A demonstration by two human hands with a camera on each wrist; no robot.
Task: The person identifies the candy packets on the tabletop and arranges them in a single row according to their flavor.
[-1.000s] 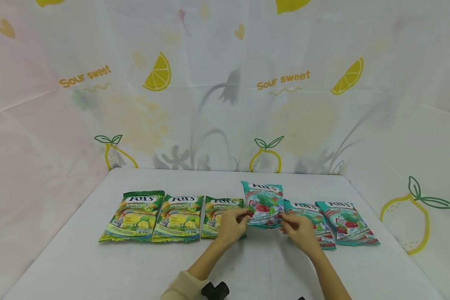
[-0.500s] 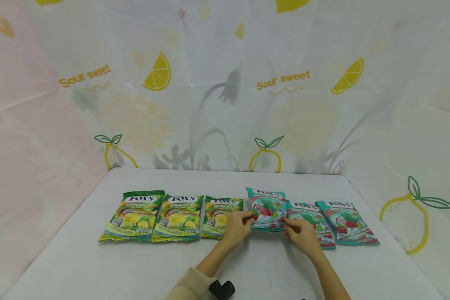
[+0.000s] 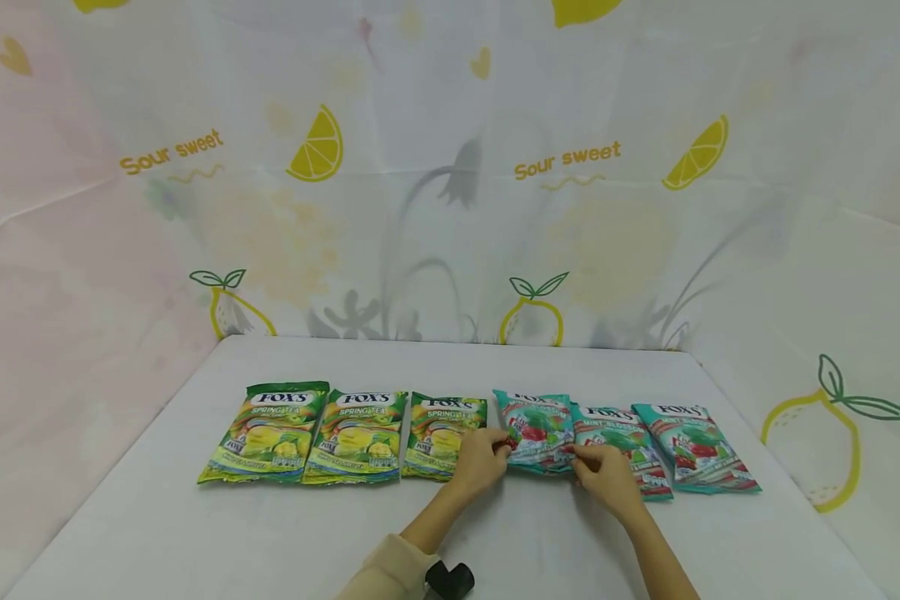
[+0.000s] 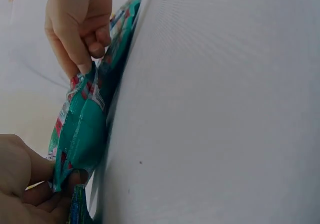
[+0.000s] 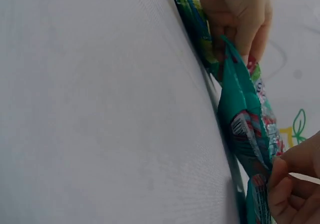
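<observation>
A teal Mint Blossom candy bag [image 3: 536,429] is held by its two side edges, close over the white table. My left hand [image 3: 482,461] pinches the left edge, overlapping the nearest green Spring Tea bag [image 3: 438,437] in the head view. On the other side my right hand [image 3: 607,477] pinches the right edge, in front of a second teal bag [image 3: 641,458]. From the left wrist, the held bag's teal underside [image 4: 90,134] shows between both hands. The right wrist view has the same bag [image 5: 240,92] tilted along the table surface, its printed face turned away.
Two more green candy bags [image 3: 356,437] [image 3: 270,429] lie in the row to the left. At the right end of the row lies another teal bag [image 3: 696,447]. A lemon-print cloth [image 3: 420,250] rises behind the white table [image 3: 270,542].
Both hands have lowered the teal bag toward the table and shifted it slightly right, into line with the row. The other bags have stayed put.
</observation>
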